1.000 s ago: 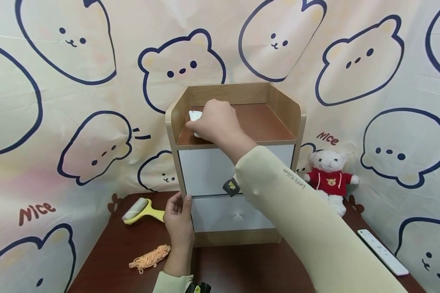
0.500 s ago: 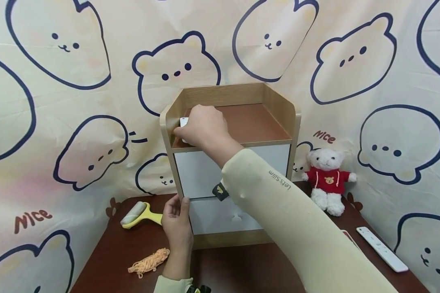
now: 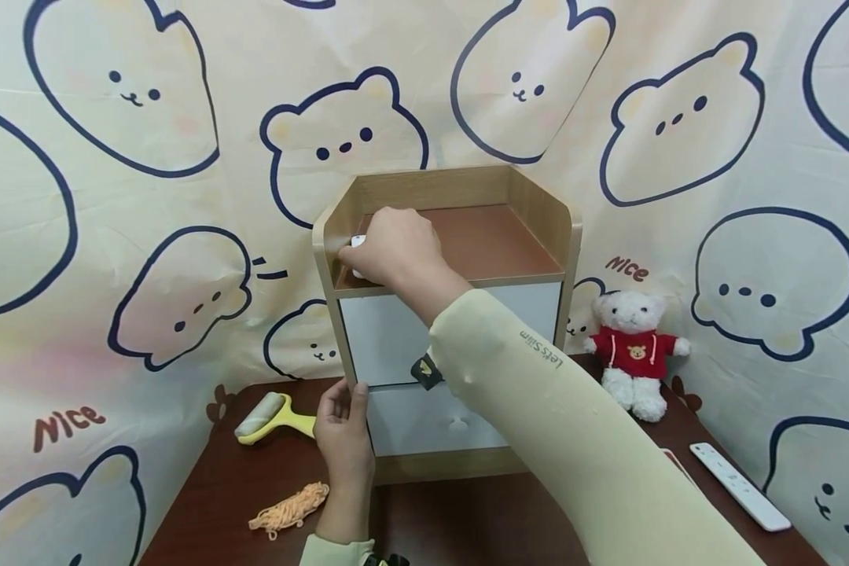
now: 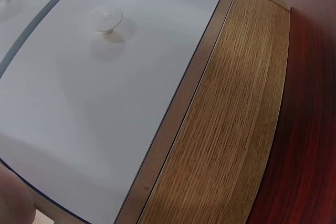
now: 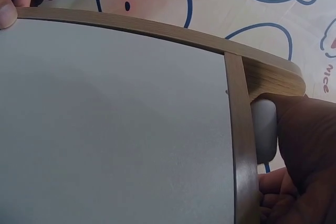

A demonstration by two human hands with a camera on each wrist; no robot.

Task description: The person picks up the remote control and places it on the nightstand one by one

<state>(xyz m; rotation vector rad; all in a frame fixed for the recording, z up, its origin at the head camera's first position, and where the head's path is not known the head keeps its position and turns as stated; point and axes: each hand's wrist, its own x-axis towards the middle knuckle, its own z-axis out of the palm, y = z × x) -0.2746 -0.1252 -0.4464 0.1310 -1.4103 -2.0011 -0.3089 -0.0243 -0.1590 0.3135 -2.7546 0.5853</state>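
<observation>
My right hand point(image 3: 398, 248) holds a white object with rounded corners point(image 3: 357, 240) at the left end of the top shelf of a small wooden cabinet point(image 3: 424, 465) with two white drawers. In the right wrist view, the white object point(image 5: 265, 129) shows between the hand point(image 5: 307, 150) and the shelf's front edge; most of it is hidden, and its kind is unclear. My left hand point(image 3: 345, 440) grips the cabinet's lower left edge, thumb at the front and fingers curled at the side. A clear round knob point(image 4: 106, 19) sits on the lower drawer front.
Left of the cabinet lie a yellow-handled lint roller point(image 3: 272, 420) and a bundle of orange cord point(image 3: 290, 507) on the dark red table point(image 3: 205, 503). A white teddy bear in a red hoodie point(image 3: 635, 354) and a white remote-like bar point(image 3: 739, 486) are at the right.
My right hand has moved slightly left and down with the white object, toward the shelf's left side, then stayed nearly still. The left hand keeps its place on the cabinet edge.
</observation>
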